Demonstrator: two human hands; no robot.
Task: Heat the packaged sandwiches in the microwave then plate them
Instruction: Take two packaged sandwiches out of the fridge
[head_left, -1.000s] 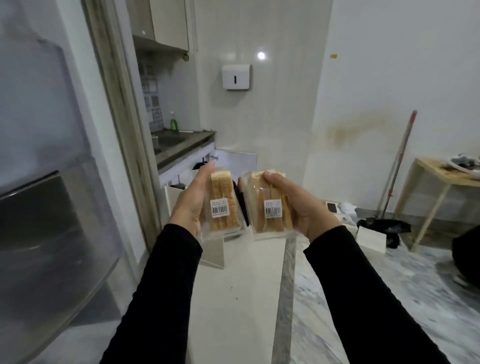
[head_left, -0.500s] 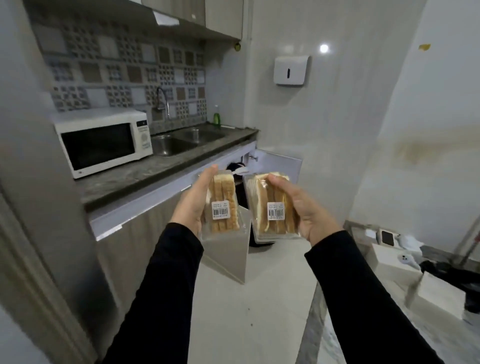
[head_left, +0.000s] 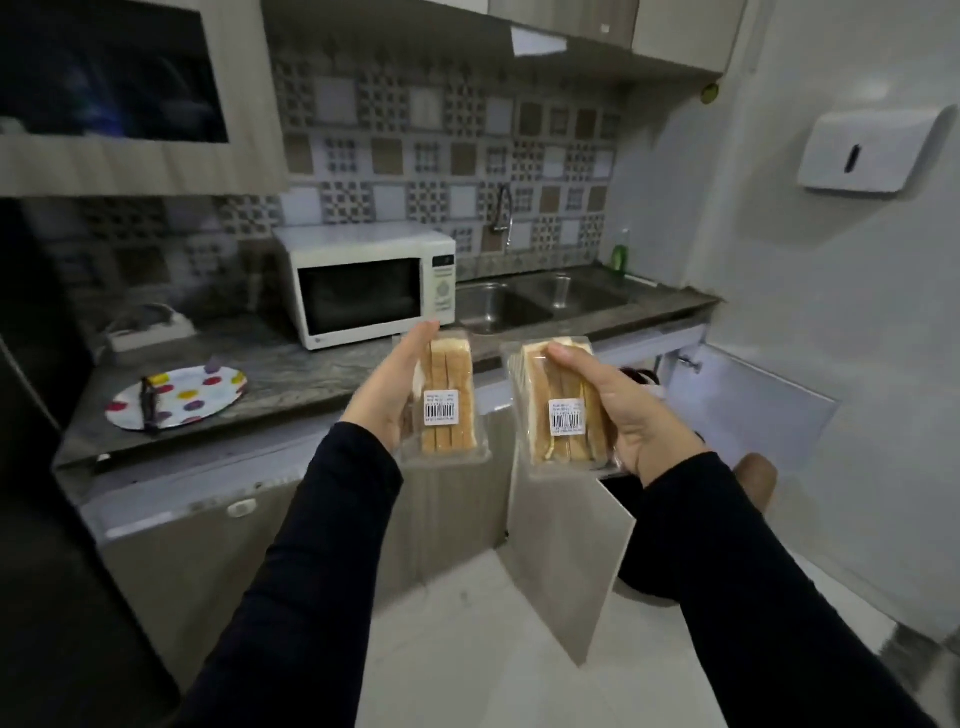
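Holding arms outstretched: left hand (head_left: 387, 395) gripping one sandwich (head_left: 445, 400), right hand (head_left: 631, 421) gripping another (head_left: 563, 410), facing microwave (head_left: 371, 286).

We are facing a patterned tile wall (head_left: 447, 156), a grey countertop (head_left: 291, 374) and a steel sink (head_left: 535, 301).

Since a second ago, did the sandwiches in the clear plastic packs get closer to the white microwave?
Yes. Both sandwich packs now sit just in front of the white microwave, which was out of view before.
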